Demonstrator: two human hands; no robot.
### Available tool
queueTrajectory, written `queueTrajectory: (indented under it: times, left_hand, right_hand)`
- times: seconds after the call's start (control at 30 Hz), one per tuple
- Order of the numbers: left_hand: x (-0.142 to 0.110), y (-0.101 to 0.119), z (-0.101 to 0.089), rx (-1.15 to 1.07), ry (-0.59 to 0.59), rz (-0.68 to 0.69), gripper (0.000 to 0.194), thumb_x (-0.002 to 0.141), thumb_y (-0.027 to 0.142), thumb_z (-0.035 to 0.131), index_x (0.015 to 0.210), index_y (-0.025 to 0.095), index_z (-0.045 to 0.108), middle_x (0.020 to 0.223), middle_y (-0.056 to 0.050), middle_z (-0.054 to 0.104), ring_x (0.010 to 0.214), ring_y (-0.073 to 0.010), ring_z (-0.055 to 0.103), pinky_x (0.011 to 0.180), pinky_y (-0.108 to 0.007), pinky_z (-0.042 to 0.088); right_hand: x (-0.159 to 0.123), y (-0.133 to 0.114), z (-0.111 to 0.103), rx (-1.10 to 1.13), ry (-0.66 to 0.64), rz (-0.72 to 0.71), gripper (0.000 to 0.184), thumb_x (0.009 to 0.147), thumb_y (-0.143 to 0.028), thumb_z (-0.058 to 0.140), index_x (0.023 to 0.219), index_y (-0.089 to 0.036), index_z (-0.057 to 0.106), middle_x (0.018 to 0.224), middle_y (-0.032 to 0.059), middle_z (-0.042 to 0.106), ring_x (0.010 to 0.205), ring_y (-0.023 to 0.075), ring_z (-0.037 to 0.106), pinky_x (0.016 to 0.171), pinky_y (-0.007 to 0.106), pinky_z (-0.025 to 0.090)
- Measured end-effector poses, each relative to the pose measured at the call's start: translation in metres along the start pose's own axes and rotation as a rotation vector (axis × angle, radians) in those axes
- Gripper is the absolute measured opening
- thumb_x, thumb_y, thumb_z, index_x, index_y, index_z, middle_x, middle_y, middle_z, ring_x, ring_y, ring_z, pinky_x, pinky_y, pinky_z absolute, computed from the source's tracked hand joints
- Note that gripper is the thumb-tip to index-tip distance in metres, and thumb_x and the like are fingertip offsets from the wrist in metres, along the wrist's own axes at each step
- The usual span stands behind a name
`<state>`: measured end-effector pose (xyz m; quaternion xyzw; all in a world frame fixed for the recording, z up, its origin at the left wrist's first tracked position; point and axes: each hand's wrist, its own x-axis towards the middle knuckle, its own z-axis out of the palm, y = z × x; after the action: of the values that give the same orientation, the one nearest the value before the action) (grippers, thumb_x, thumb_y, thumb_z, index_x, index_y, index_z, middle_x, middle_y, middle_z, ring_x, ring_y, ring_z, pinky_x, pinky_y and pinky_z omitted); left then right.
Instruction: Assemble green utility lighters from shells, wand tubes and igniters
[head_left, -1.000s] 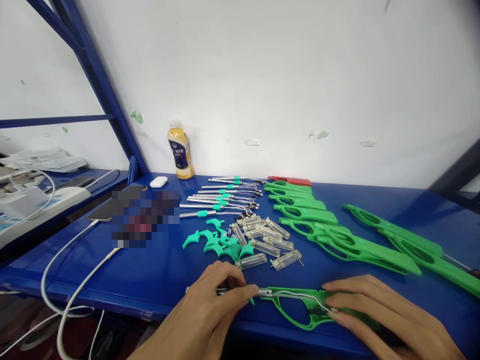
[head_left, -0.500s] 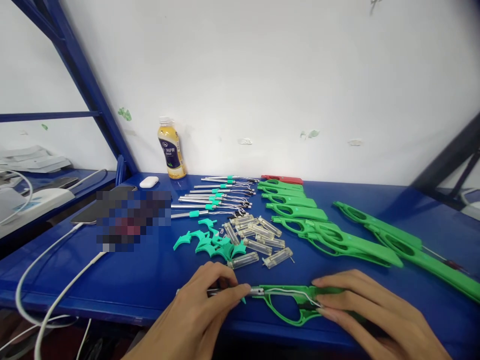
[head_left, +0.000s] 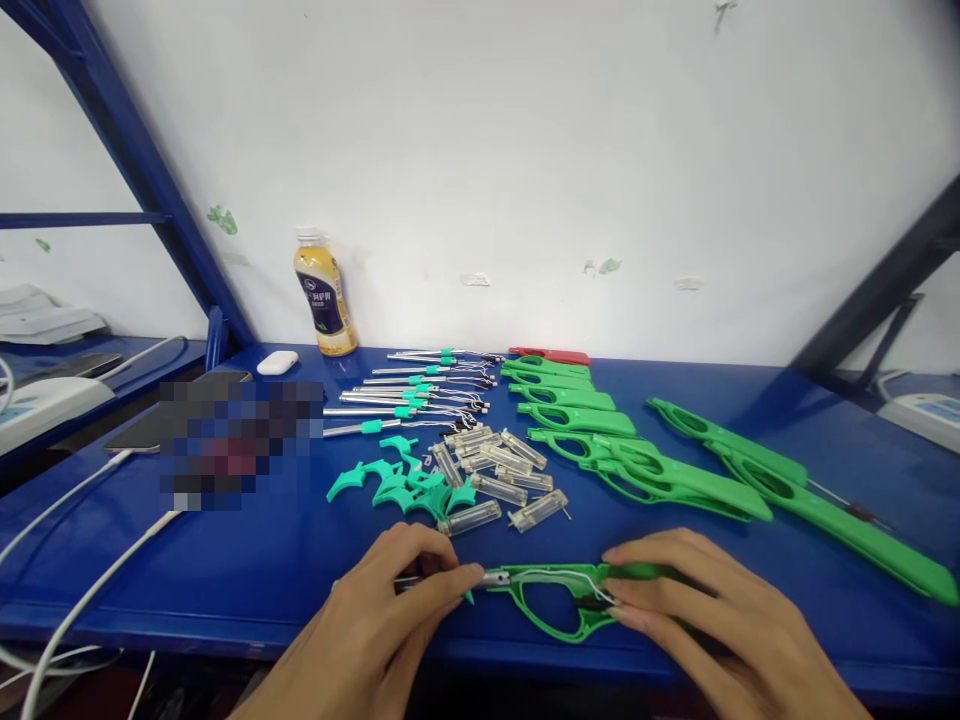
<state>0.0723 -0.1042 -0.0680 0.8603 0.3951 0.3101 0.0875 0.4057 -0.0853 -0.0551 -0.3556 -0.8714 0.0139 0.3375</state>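
Note:
At the table's front edge, my left hand (head_left: pixel 386 610) is closed on a metal lighter tube (head_left: pixel 495 577), thumb and fingers pinching it. The tube's end sits at the narrow end of an open green lighter casing half (head_left: pixel 551 632) with a large trigger loop. White wires (head_left: pixel 555 574) run from the tube along the casing to my right fingertips. My right hand (head_left: pixel 720 610) is closed around the casing's wide end, its fingertips pressing at the wires and a dark small part. A bit of teal plastic (head_left: pixel 469 597) peeks out below my left thumb; the rest is hidden.
Behind my hands lie several teal triggers (head_left: pixel 405 490), clear fuel tanks (head_left: pixel 499 490) and metal tubes with wires (head_left: pixel 405 398). Green casings (head_left: pixel 675 480) spread to the right, near a red casing (head_left: pixel 551 355). A bottle (head_left: pixel 325 300), white earphone case (head_left: pixel 277 362) and cabled phone (head_left: pixel 180 410) stand left.
The camera view has turned slightly right, so everything appears shifted left. Both hands keep the same hold on the tube and casing, with little visible movement.

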Motion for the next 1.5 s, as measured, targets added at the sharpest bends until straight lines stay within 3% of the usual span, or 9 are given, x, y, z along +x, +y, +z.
queueTrajectory:
  times: [0.3, 0.63, 0.87, 0.97, 1.13, 1.3, 1.5]
  left_hand:
    - [0.004, 0.002, -0.002, 0.009, 0.019, 0.014, 0.049, 0.106, 0.009, 0.044, 0.146, 0.031, 0.062, 0.12, -0.006, 0.065, 0.1, -0.013, 0.072, 0.082, -0.019, 0.06]
    - [0.009, 0.006, -0.005, -0.011, 0.033, 0.012, 0.044, 0.108, 0.011, 0.048, 0.145, 0.03, 0.061, 0.12, -0.006, 0.065, 0.101, -0.0126, 0.072, 0.083, -0.019, 0.062]
    - [0.013, 0.013, -0.012, 0.006, 0.104, 0.02, 0.036, 0.108, 0.014, 0.05, 0.137, 0.029, 0.065, 0.117, -0.004, 0.066, 0.105, -0.012, 0.069, 0.089, -0.018, 0.059]
    - [0.018, 0.009, -0.015, 0.116, 0.142, -0.002, 0.034, 0.107, 0.014, 0.052, 0.135, 0.029, 0.065, 0.118, -0.003, 0.066, 0.109, -0.0136, 0.065, 0.092, -0.021, 0.056]
    - [0.031, -0.003, -0.021, 0.333, 0.232, -0.085, 0.026, 0.107, 0.031, 0.059, 0.132, 0.03, 0.066, 0.117, -0.004, 0.066, 0.105, -0.0217, 0.062, 0.088, -0.035, 0.054]
    - [0.044, -0.009, -0.019, 0.392, 0.143, -0.187, 0.037, 0.105, 0.051, 0.06, 0.13, 0.025, 0.069, 0.103, -0.006, 0.07, 0.093, -0.0288, 0.065, 0.086, -0.049, 0.052]
    - [0.05, -0.007, -0.013, 0.377, 0.086, -0.22, 0.029, 0.104, 0.047, 0.059, 0.123, 0.03, 0.074, 0.094, -0.002, 0.073, 0.087, -0.0261, 0.07, 0.078, -0.042, 0.054]
  right_hand:
    - [-0.003, 0.0, 0.001, -0.029, -0.032, 0.013, 0.016, 0.105, -0.035, 0.066, 0.107, -0.03, 0.081, 0.111, 0.0045, 0.079, 0.1, 0.02, 0.076, 0.083, 0.028, 0.065]
    - [-0.005, 0.0, 0.003, -0.034, -0.033, 0.033, 0.014, 0.105, -0.034, 0.066, 0.109, -0.031, 0.079, 0.111, 0.0016, 0.078, 0.1, 0.0174, 0.076, 0.085, 0.025, 0.063]
    - [-0.006, 0.0, 0.003, -0.024, -0.022, 0.03, 0.016, 0.105, -0.034, 0.065, 0.113, -0.031, 0.079, 0.111, 0.0018, 0.078, 0.101, 0.0175, 0.075, 0.085, 0.026, 0.063]
    - [-0.005, 0.0, 0.003, -0.011, -0.027, 0.031, 0.013, 0.105, -0.032, 0.066, 0.111, -0.032, 0.077, 0.111, 0.0008, 0.078, 0.102, 0.0173, 0.075, 0.086, 0.027, 0.063]
    - [-0.006, 0.0, 0.004, 0.004, -0.033, 0.05, 0.012, 0.105, -0.032, 0.066, 0.113, -0.032, 0.075, 0.111, 0.0001, 0.078, 0.105, 0.0177, 0.074, 0.088, 0.028, 0.062]
    - [-0.007, 0.0, 0.004, -0.015, -0.034, 0.057, 0.011, 0.106, -0.033, 0.065, 0.114, -0.032, 0.073, 0.112, -0.0009, 0.077, 0.105, 0.0169, 0.074, 0.09, 0.029, 0.061]
    - [-0.01, 0.001, 0.005, -0.021, -0.052, 0.068, 0.012, 0.107, -0.033, 0.065, 0.117, -0.033, 0.071, 0.114, -0.0008, 0.076, 0.105, 0.0174, 0.072, 0.091, 0.031, 0.059]
